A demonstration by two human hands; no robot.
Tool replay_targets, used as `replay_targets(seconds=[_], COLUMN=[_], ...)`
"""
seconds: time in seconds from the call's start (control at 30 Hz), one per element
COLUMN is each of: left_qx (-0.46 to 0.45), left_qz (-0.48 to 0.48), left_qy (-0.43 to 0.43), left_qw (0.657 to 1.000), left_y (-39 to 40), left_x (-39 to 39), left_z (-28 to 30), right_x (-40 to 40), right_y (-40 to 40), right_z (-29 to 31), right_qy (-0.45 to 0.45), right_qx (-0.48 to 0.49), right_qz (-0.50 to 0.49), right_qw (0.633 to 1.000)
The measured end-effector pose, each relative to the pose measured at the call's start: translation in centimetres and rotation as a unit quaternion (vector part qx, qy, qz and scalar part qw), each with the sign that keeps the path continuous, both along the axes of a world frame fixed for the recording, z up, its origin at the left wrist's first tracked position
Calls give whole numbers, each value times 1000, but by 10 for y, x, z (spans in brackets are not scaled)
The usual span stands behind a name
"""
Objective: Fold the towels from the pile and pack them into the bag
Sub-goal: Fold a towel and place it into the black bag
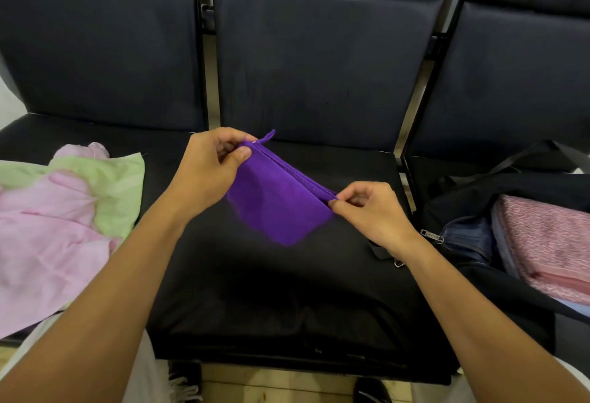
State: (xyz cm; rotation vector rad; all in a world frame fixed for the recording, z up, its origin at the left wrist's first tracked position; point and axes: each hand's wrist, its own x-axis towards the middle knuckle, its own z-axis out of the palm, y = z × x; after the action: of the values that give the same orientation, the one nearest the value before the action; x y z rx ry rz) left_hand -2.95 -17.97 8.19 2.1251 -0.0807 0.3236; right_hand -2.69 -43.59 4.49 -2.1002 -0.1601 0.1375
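**Purple towel mid-fold, held above middle seat**

Left hand (207,172) and right hand (370,211) each pinch one end of the purple towel (274,204) along its top edge, thumb against fingers, so the stacked layers stay aligned while the rest hangs free over the middle seat (287,291). Unfolded pink and green pile (64,211) on left seat. Open black bag (479,243) on right seat, pink folded towel (549,243) already inside, within easy reach for packing

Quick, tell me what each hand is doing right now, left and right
Left hand: pinching one top corner of the folded purple towel.
Right hand: pinching the other top corner of the same towel.
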Motion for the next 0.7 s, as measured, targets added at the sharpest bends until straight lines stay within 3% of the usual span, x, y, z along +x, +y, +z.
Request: replay_targets(seconds=[0.3,0.47,0.53,0.7], left_qx=[-58,-85,-102,-121], left_qz=[-41,-35,-30,-27], left_qy=[37,11,3,18], left_qw=[997,996,994,992], left_y=[-4,-12,-13,-15], left_x=[-1,0,0,1], left_z=[-4,-8,-9,-8], right_x=[-7,-5,-4,-5], right_y=[7,13,13,15], right_z=[6,9,9,9], right_qy=[58,193,240,259], right_qx=[184,373,395,390], right_qz=[-6,-61,-53,-44], right_qw=[981,905,885,883])
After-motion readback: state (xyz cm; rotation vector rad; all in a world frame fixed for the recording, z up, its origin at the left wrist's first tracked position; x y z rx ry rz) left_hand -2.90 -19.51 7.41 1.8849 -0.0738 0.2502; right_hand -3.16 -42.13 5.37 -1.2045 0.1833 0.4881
